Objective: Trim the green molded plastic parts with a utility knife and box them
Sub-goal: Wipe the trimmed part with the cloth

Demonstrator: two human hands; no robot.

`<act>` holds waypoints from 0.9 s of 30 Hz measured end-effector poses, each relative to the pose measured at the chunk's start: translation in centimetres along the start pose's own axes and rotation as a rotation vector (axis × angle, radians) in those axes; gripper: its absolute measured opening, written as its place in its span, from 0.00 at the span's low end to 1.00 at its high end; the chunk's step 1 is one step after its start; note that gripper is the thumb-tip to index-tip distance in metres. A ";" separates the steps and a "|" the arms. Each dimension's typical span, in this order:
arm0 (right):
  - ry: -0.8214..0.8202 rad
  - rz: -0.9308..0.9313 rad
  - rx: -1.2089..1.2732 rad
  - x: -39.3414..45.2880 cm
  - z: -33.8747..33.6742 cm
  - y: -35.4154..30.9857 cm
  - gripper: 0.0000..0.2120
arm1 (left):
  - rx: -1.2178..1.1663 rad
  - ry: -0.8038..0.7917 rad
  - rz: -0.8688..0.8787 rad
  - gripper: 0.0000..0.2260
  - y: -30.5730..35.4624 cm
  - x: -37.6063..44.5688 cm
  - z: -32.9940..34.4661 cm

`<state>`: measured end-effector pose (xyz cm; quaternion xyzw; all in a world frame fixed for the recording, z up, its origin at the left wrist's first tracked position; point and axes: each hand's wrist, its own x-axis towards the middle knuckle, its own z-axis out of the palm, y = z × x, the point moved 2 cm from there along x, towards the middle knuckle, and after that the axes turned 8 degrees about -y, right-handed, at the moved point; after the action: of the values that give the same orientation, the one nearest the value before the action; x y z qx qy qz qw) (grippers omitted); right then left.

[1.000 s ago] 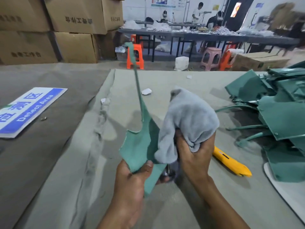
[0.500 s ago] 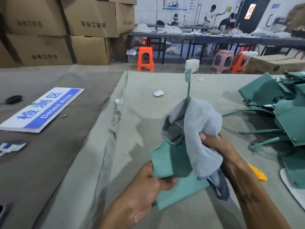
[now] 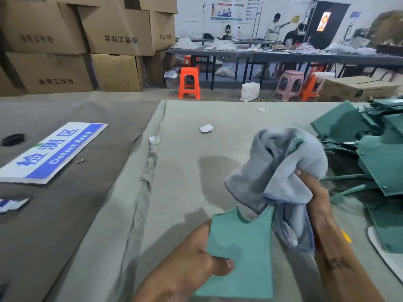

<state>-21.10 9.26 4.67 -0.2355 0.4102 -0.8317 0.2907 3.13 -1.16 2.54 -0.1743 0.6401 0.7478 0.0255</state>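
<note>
My left hand (image 3: 187,264) pinches the lower left edge of a flat green plastic part (image 3: 242,249), thumb on its face. My right hand (image 3: 314,192) grips a bunched grey cloth (image 3: 281,166) that wraps over the part's upper end, hiding its thin stem except for a green sliver. A heap of other green molded parts (image 3: 375,149) lies at the right of the table. Only a small yellow bit of the utility knife (image 3: 346,236) shows behind my right forearm.
The table has a grey-green cover (image 3: 178,175). A blue and white "Detect Area" sign (image 3: 54,151) lies at the left. White scraps (image 3: 206,128) sit further back. Cardboard boxes (image 3: 87,44) are stacked behind; stools and people at benches are beyond.
The part has swung from upright-left to lower and flatter in front of me. The cloth has slid up along the stem and now covers its top. The view has turned slightly left.
</note>
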 end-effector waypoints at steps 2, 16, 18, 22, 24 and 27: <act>-0.107 -0.074 0.133 1.1 0.2 -1.6 0.30 | 0.040 -0.020 -0.017 0.30 0.1 0.2 0.2; 0.226 -0.073 0.098 0.0 0.4 0.3 0.23 | 0.025 -0.063 0.013 0.29 0.6 0.1 0.8; 0.165 -0.062 0.070 -0.2 0.6 0.3 0.20 | 0.039 -0.072 0.008 0.29 0.6 -0.1 0.3; 0.259 -0.290 -0.145 0.1 0.9 1.1 0.12 | 0.035 -0.042 0.019 0.30 0.6 -0.4 -0.2; 0.410 -0.408 -0.188 0.1 0.9 1.5 0.15 | -0.010 0.037 0.015 0.28 0.5 -0.2 -0.4; 0.534 -0.580 -0.420 -1.1 1.4 1.5 0.25 | -0.073 0.161 0.064 0.24 0.6 0.1 -0.5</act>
<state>-18.99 8.52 4.04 -0.1718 0.5478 -0.8092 -0.1248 3.02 -1.78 3.02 -0.2141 0.6176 0.7547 -0.0566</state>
